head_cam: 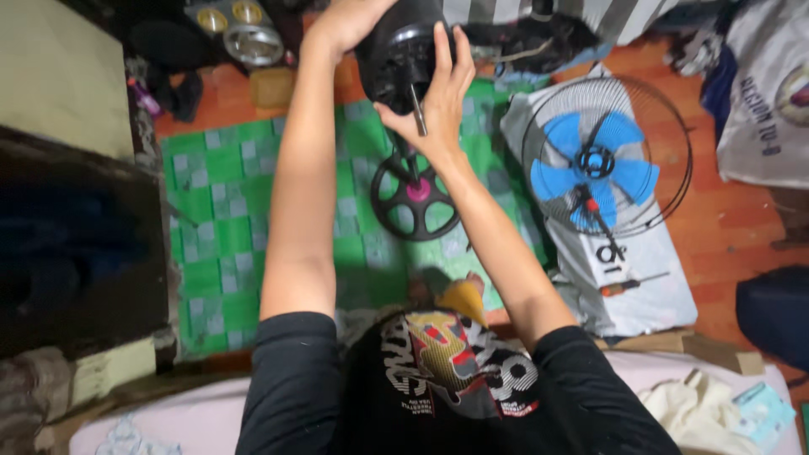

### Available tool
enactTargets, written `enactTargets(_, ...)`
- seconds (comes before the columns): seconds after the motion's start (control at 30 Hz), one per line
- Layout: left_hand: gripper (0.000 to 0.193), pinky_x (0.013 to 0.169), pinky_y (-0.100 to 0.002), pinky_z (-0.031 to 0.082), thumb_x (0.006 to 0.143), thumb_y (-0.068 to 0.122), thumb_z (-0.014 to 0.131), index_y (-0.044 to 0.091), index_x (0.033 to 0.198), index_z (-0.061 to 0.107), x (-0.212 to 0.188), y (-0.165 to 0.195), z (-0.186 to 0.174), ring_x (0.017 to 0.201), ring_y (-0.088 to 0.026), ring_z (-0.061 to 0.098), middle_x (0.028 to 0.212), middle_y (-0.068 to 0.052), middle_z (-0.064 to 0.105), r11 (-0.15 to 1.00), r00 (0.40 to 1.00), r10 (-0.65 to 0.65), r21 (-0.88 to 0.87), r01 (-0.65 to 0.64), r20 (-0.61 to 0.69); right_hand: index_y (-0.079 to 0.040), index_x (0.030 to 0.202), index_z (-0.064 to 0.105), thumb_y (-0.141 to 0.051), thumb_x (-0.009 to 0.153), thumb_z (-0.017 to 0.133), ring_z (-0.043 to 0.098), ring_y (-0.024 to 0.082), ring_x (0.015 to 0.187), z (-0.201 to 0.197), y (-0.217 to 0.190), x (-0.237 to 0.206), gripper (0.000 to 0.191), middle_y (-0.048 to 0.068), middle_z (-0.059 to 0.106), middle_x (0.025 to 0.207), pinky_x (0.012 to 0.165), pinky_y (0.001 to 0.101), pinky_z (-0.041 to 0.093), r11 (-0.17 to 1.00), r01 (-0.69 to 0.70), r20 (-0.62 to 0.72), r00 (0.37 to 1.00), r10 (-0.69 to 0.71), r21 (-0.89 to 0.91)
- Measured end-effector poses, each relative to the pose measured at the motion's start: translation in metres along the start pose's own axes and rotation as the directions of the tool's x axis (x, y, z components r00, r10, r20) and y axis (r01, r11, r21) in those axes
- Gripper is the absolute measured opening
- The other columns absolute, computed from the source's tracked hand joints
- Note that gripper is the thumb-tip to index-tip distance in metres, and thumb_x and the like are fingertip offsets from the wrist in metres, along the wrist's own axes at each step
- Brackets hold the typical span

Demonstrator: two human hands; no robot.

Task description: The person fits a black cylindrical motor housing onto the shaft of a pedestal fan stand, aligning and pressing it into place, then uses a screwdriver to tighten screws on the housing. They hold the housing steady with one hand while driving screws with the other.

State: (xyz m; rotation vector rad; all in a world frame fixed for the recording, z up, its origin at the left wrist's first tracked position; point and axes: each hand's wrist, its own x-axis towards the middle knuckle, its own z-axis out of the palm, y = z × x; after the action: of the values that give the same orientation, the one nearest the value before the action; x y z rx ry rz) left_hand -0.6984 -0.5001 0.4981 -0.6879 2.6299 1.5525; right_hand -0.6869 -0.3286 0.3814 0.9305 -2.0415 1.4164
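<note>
Fan motor (400, 55): a black, rounded housing was held up in the air over the green checked mat (227, 211), near the top edge of the view, with a bare metal shaft (418, 111) sticking out of it toward the person.
Left hand (350, 21): it was wrapped around the far upper side of the motor; the fingers were mostly hidden behind the housing, so how tightly they closed could not be told.
Right hand (438, 105): it lay flat against the near side of the motor, fingers spread and extended upward, the shaft crossing the palm.
Already apart: the blue blade (594, 160) lay inside a round wire guard (607, 156) on a grey cloth (628, 286) to the right, well apart from the motor, so blade and guard appeared to be off the shaft.
Base: a black spoked ring with a pink centre (417, 198) stood on the mat below the motor; whether its post was joined to the motor could not be told.
Tool: a screwdriver (632, 283) with a red-and-black handle rested on the cloth, near the guard, in nobody's grip.
Progress: judging from the layout, the fan was largely taken apart and the motor was the piece in hand; the parts remained separate, and nothing showed the housing opened.
Surroundings: an orange floor (716, 227) and heaps of clothing bordered the work area.
</note>
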Motion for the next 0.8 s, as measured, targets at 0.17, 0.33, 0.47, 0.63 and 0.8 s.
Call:
enactTargets(0.17,0.116,0.107,-0.045,0.047,0.073,0.074,0.069,0.020,0.161,0.018,0.016,0.009,-0.001,0.147,-0.035,0.036,0.164,-0.016,0.014,1.000,0.997,-0.004,-0.020,0.003,-0.075,-0.011,0.162,0.018,-0.039,0.060,0.100,0.032,0.049,0.140,-0.005,-0.003,0.013,0.134,0.025,0.022,0.160,0.120,0.0576,0.032,1.000,-0.027,-0.008,1.000,0.026,-0.010)
enactTargets(0.33,0.122,0.120,-0.044,0.037,0.075,0.077,0.072,0.021,0.165,0.013,0.039,-0.007,0.008,0.154,-0.038,0.027,0.168,-0.021,0.008,0.997,0.991,0.074,0.030,-0.071,-0.109,-0.008,0.162,0.020,-0.038,0.059,0.099,0.033,0.049,0.139,-0.007,0.003,0.015,0.133,0.027,0.024,0.160,0.119,0.0577,0.032,0.999,-0.023,0.011,1.000,0.023,-0.024)
enactTargets(0.47,0.124,0.118,-0.048,0.034,0.068,0.076,0.070,0.025,0.165,0.012,0.053,-0.011,0.009,0.153,-0.041,0.019,0.168,-0.022,0.001,0.999,0.994,-0.038,0.020,0.040,-0.100,-0.006,0.160,0.021,-0.039,0.056,0.099,0.033,0.050,0.139,-0.004,0.010,0.020,0.134,0.027,0.025,0.158,0.117,0.0582,0.032,0.998,-0.029,0.013,0.999,0.030,-0.047)
enactTargets(0.63,0.123,0.123,-0.045,0.026,0.069,0.078,0.071,0.022,0.166,0.018,0.060,-0.009,0.013,0.155,-0.042,0.017,0.167,-0.026,0.005,0.997,0.990,0.019,0.078,-0.008,-0.140,-0.005,0.158,0.020,-0.039,0.055,0.100,0.032,0.051,0.140,-0.004,0.013,0.023,0.135,0.028,0.024,0.158,0.116,0.0586,0.031,0.998,0.008,0.004,1.000,-0.008,-0.061)
enactTargets(0.8,0.119,0.121,-0.044,0.029,0.070,0.077,0.069,0.019,0.164,0.022,0.063,-0.014,0.018,0.152,-0.040,0.026,0.162,-0.023,0.018,0.998,0.987,0.056,0.022,-0.053,-0.150,-0.005,0.158,0.022,-0.037,0.054,0.100,0.032,0.050,0.140,-0.010,0.008,0.025,0.135,0.026,0.026,0.158,0.116,0.0571,0.032,0.993,-0.074,0.038,0.996,0.077,-0.091)
